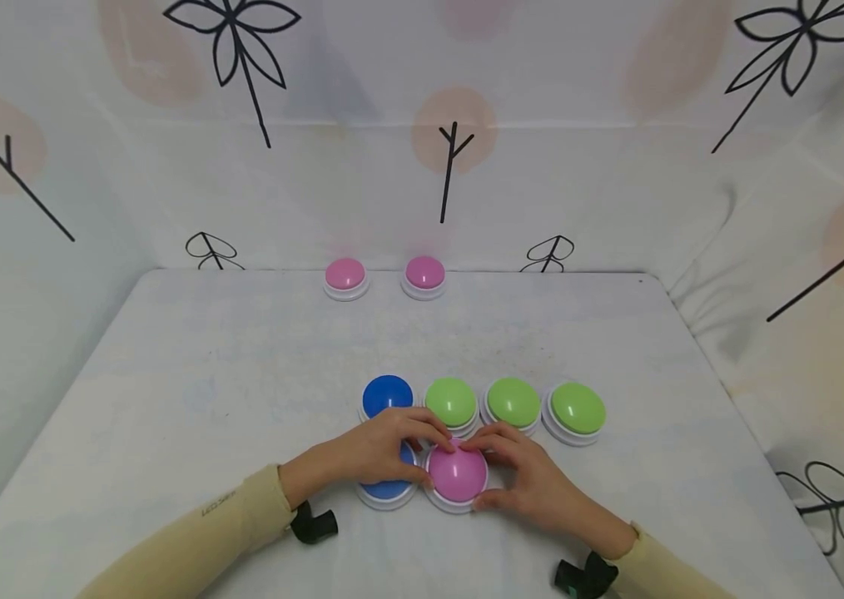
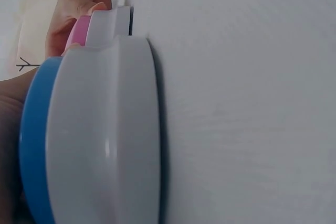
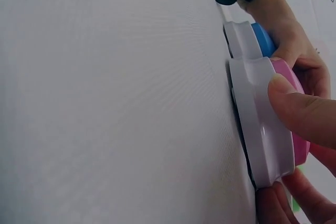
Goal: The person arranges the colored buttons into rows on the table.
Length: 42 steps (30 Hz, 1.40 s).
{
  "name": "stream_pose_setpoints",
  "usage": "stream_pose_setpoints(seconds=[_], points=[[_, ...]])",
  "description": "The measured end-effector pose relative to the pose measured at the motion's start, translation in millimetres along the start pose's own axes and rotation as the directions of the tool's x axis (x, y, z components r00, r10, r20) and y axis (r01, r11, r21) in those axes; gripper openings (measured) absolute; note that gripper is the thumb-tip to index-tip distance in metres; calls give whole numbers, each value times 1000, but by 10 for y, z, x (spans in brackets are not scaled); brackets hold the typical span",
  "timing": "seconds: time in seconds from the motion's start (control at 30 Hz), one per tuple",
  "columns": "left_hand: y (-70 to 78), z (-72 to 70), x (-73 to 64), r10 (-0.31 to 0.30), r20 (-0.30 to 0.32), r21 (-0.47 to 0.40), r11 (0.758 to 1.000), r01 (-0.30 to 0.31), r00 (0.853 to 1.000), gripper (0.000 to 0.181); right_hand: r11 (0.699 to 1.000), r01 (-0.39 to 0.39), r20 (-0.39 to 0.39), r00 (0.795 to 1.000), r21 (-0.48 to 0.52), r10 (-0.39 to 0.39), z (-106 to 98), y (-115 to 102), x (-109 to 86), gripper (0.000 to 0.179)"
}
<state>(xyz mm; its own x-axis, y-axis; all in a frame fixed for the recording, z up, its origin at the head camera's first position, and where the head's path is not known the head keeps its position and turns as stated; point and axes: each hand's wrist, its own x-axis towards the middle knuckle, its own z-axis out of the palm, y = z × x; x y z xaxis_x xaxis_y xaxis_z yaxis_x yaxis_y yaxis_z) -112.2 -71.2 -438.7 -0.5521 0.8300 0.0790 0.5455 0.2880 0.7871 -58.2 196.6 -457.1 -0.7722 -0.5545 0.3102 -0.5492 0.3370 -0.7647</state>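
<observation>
Head view — pinching the round pink-domed white plastic button (image 1: 459,477) between left hand (image 1: 383,434) and right hand (image 1: 529,477) — ideally gripping low, evenly.

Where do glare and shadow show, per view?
Head: small highlights on the pink button and green buttons; left wrist: a bright vertical streak on the white base of the blue button, dark shadow along its edge on the table; right wrist: a faint glint on the pink button's base, thin dark shadow beneath.
</observation>
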Motion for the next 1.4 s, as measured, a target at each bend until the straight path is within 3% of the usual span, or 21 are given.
stream_pose_setpoints(seconds=[0.4,0.7,0.9,1.07,1.27,1.4], points=[[39,-42,-6,-27,32,0,1000,27,999,44,999,-9,18,1000,-38,10,-31,-39,12,61],[46,-107,-43,-3,22,-4,1000,3,1000,40,997,-16,43,999,-82,20,-97,-68,8,54],[32,-157,-70,5,29,-30,1000,-5,1000,37,1000,-24,49,998,-14,24,-163,-77,42,51],[41,-238,-78,16,2,-47,999,-16,1000,37,996,-65,60,996,63,61,-218,-61,89,47],[0,-382,-75,78,-71,-12,997,-79,994,29,991,-101,44,994,90,97,-305,-55,183,46],[-29,-508,-72,55,-108,-6,998,-56,993,29,991,-96,6,995,94,96,-372,-39,286,44]])
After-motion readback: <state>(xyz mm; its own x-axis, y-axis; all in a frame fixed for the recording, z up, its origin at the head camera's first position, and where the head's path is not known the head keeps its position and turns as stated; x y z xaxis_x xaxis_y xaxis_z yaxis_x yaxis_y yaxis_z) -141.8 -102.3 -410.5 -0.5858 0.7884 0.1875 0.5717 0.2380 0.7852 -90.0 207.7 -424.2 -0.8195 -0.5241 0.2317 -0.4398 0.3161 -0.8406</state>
